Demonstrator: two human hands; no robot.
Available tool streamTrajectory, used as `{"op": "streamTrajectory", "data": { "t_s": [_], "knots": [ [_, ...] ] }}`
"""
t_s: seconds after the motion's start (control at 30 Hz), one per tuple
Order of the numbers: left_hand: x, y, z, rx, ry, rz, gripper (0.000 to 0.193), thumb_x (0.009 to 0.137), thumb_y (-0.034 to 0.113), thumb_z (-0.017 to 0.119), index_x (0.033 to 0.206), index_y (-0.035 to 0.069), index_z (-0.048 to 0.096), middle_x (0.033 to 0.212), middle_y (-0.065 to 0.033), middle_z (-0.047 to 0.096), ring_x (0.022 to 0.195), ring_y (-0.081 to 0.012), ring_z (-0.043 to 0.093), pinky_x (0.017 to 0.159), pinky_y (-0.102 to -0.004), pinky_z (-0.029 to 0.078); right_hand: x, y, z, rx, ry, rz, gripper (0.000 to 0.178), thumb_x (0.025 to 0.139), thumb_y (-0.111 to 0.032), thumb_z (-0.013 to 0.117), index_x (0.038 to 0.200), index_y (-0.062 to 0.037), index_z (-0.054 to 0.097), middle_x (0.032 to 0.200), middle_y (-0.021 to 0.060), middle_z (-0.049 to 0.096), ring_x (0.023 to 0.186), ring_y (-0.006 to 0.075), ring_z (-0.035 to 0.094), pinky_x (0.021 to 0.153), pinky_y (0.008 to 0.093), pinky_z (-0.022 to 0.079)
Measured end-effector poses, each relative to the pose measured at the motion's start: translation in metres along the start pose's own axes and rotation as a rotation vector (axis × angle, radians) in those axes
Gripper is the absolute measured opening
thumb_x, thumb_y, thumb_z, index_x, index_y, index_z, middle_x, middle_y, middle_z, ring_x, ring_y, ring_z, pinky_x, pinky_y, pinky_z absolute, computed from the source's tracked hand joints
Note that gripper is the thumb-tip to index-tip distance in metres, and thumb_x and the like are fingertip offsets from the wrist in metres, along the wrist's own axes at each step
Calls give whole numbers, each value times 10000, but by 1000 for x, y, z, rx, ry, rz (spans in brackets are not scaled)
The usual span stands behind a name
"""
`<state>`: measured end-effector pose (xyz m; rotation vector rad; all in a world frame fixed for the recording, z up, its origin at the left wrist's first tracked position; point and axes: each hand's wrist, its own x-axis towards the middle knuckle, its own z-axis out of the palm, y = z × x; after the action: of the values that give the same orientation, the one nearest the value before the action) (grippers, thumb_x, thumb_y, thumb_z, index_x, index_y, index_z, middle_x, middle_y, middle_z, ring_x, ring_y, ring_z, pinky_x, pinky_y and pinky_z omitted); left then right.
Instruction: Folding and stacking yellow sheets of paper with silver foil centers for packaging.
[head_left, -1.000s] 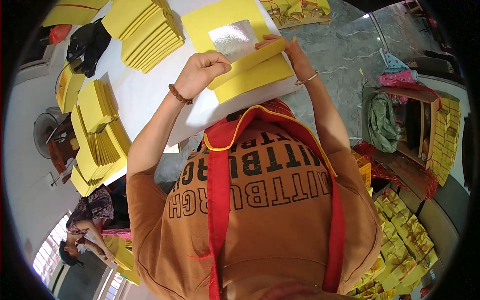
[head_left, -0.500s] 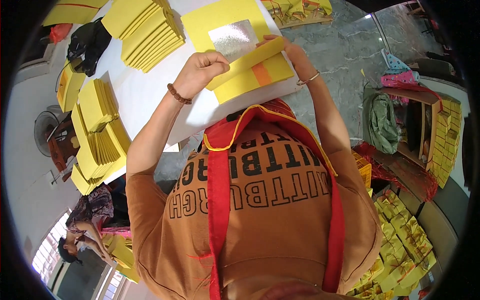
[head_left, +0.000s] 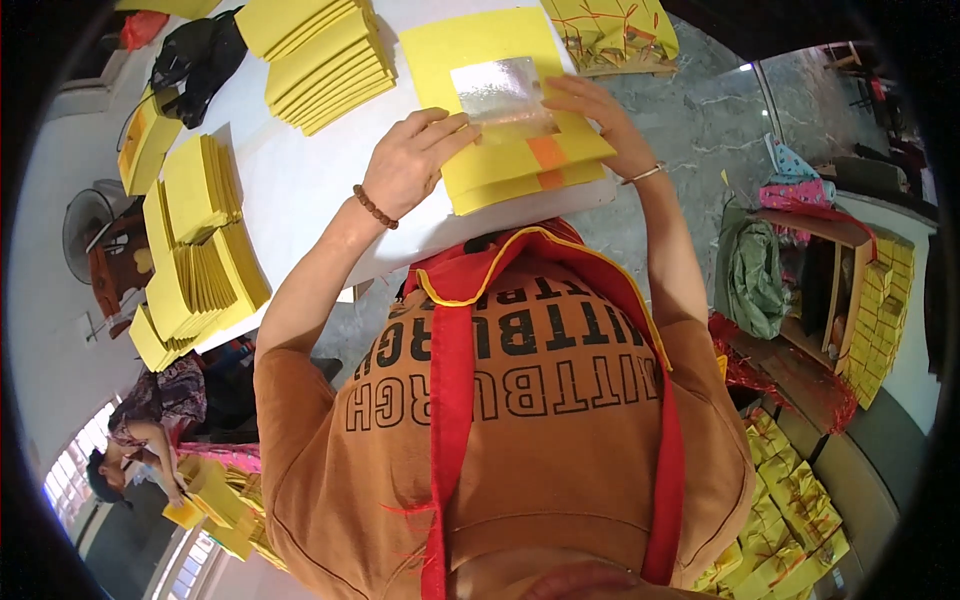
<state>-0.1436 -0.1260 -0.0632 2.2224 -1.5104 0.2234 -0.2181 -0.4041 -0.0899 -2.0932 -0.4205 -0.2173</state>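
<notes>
Paper [head_left: 490, 150] at the table's [head_left: 310, 190] near edge, a hand to each side

The paper is yellow, with a silver panel [head_left: 490, 90] and, on the folded part nearest the table's front, an orange strip [head_left: 547, 153]. The left hand [head_left: 412, 160] lays its fingers, close together, over the paper's left side; whether its thumb pinches cannot be told. The right hand [head_left: 600, 115] has its fingers spread apart, tips at the silver panel's right edge. Toward the table's far side lies a large stack [head_left: 325, 70] of folded yellow sheets; smaller stacks [head_left: 200, 240] line its left edge. Left of the table is a fan [head_left: 88, 220]; off its near left corner, a co-worker [head_left: 165, 400]. Right of the table sits a green sack [head_left: 755, 275].
</notes>
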Motion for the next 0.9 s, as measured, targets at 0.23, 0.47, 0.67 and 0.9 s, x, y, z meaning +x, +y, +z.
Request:
{"op": "streamTrajectory", "data": {
  "t_s": [0.23, 0.47, 0.67, 0.9],
  "knots": [
    [-41, -2, -74, -93, 173, -25, 306, 740, 82, 594, 1040, 25, 601, 1068, -128, 596, 967, -289, 563, 807, -340, 480, 46, -100, 20, -809, -53, -265, 303, 749, -171, 556, 1046, -220, 594, 1229, -36, 512, 1194, 189, 416, 952, 451, 302],
    [-176, -9, -99, -77, 237, -300, 332, 706, 44, 664, 1031, 11, 610, 1043, -154, 608, 1003, -299, 565, 849, -359, 465, 68, -148, 150, -558, -26, -371, 245, 765, -156, 514, 997, -120, 583, 1135, 2, 542, 1135, 174, 450, 925, 372, 360],
    [-242, -29, -59, -41, 97, -398, 313, 737, 70, 607, 1048, 36, 609, 1098, -130, 591, 1060, -286, 537, 876, -369, 434, 39, -81, 233, -389, -225, -292, 324, 770, -211, 522, 1081, -135, 569, 1158, 20, 545, 1109, 197, 476, 915, 343, 363],
    [-259, -43, -33, -179, 17, -341, 256, 764, 117, 547, 1002, 48, 610, 1001, -107, 620, 972, -269, 564, 837, -353, 430, 20, -58, 249, -257, -241, -204, 311, 735, -162, 566, 1045, -149, 584, 1077, 2, 585, 1019, 182, 516, 836, 349, 369]
  ]
}}
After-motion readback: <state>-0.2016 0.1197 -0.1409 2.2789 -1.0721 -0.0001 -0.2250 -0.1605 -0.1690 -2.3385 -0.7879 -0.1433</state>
